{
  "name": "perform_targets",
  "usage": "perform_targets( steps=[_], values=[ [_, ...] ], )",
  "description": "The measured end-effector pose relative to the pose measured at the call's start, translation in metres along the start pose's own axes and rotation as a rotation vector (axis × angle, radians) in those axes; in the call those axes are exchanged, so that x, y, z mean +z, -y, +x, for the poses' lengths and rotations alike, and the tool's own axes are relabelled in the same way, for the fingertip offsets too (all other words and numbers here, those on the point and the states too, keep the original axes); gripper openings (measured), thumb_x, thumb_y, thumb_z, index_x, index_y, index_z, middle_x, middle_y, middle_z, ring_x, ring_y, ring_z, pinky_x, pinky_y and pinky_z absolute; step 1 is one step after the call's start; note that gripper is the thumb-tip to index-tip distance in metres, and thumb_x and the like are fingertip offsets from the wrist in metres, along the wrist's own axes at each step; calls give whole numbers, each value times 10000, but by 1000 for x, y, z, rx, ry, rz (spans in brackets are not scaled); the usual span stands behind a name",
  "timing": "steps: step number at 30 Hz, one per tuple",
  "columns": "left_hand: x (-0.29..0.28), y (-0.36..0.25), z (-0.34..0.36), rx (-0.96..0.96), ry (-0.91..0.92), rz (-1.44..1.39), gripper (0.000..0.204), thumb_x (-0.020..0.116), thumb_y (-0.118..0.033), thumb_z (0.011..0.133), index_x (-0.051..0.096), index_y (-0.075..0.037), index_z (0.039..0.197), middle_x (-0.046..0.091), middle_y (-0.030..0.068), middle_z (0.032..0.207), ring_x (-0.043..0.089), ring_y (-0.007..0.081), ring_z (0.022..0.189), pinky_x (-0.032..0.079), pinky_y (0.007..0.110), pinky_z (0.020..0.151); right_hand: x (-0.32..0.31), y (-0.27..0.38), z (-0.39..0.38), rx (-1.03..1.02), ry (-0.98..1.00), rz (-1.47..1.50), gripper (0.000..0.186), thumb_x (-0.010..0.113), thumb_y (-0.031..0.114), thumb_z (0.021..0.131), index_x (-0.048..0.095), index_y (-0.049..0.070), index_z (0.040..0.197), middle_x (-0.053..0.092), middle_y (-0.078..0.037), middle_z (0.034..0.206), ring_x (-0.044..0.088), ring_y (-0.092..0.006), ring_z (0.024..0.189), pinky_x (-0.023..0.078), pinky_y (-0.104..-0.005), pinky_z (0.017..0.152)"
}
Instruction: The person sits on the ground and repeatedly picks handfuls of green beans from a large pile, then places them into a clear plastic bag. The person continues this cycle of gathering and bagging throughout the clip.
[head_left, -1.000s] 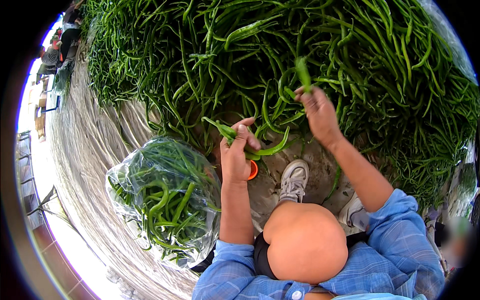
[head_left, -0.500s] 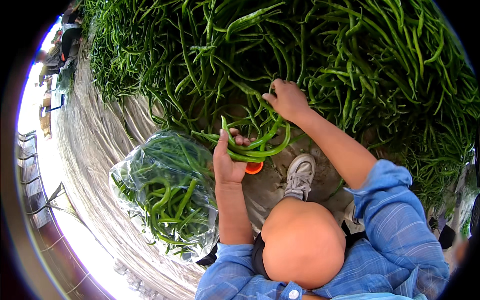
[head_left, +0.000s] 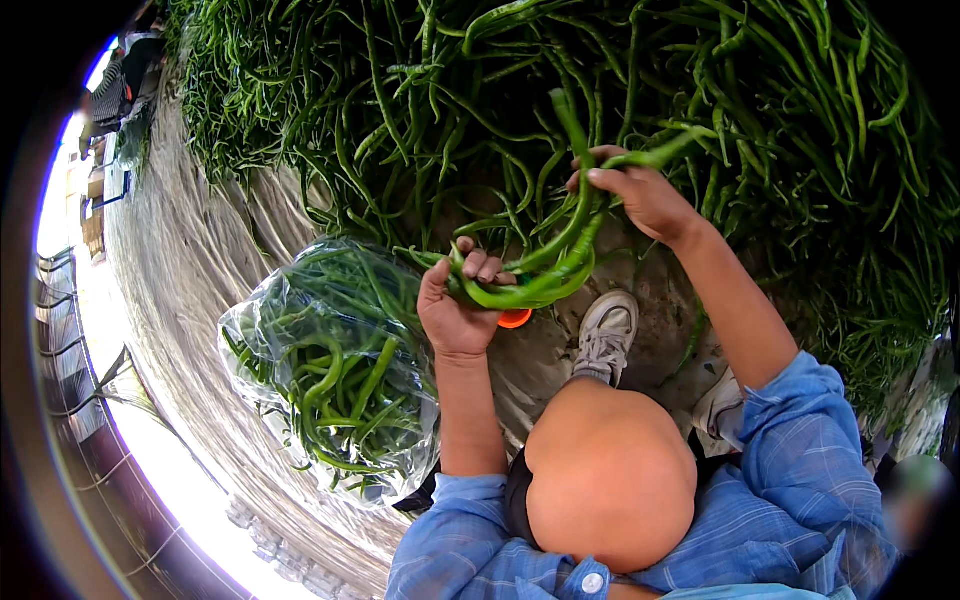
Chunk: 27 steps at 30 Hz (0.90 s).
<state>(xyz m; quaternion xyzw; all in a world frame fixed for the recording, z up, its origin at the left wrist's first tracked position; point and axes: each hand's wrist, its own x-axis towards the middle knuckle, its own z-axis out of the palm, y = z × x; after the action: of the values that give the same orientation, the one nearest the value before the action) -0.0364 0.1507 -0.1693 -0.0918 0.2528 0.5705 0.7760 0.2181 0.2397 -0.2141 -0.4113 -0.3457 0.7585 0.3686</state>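
Observation:
Several long green chili peppers (head_left: 545,285) lie in my left hand (head_left: 462,305), its fingers curled round their near ends. Their curved far ends reach up to the right, toward my other hand. My right hand (head_left: 635,190) pinches at least one more green chili pepper (head_left: 660,153) between thumb and fingers, at the front of the pepper heap (head_left: 480,130). That pepper is slightly blurred. Just left of my left forearm stands a clear plastic bag (head_left: 335,365) with many green peppers inside.
Behind my hands the heap spreads across the whole far side. A small orange-red round thing (head_left: 515,318) shows under the left hand's peppers. My shoe (head_left: 608,330) rests on the ground sheet between my arms. Pale wrinkled sheeting (head_left: 190,300) stretches away at left.
My right hand has moved right and now holds green chili pepper. The bunch in my left hand has shifted and looks fuller; that hand has moved slightly left and away from me.

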Motion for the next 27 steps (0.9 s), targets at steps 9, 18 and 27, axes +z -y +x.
perform_targets(
  steps=[9, 18, 27],
  values=[
    [-3, 24, -9, -29, -216, 582, 130, 594, -188, 969, 563, -65, 997, 478, -3, 734, 419, 107, 590, 386, 264, 531, -35, -5, -43, -120, -351, 929, 143, 512, -15, 867, 543, 47, 993, 626, -151, 1057, 580, -326, 1110, 456, -456, 999],
    [20, 121, 44, 76, -100, 1197, 342, 747, -169, 829, 562, -19, 1075, 614, 33, 850, 543, 80, 621, 432, 235, 506, 12, -5, -57, -68, -271, 729, 116, 561, 30, 877, 540, 54, 988, 632, -127, 1031, 610, -282, 1000, 458, -410, 997],
    [11, 91, 14, -408, 32, 1400, 193, 684, -161, 857, 614, -21, 971, 626, 19, 787, 584, 114, 717, 480, 268, 676, -39, 22, -47, -215, -111, 845, 202, 550, 114, 973, 575, 45, 1161, 590, -164, 1270, 485, -307, 1291, 375, -441, 1130]
  ],
)
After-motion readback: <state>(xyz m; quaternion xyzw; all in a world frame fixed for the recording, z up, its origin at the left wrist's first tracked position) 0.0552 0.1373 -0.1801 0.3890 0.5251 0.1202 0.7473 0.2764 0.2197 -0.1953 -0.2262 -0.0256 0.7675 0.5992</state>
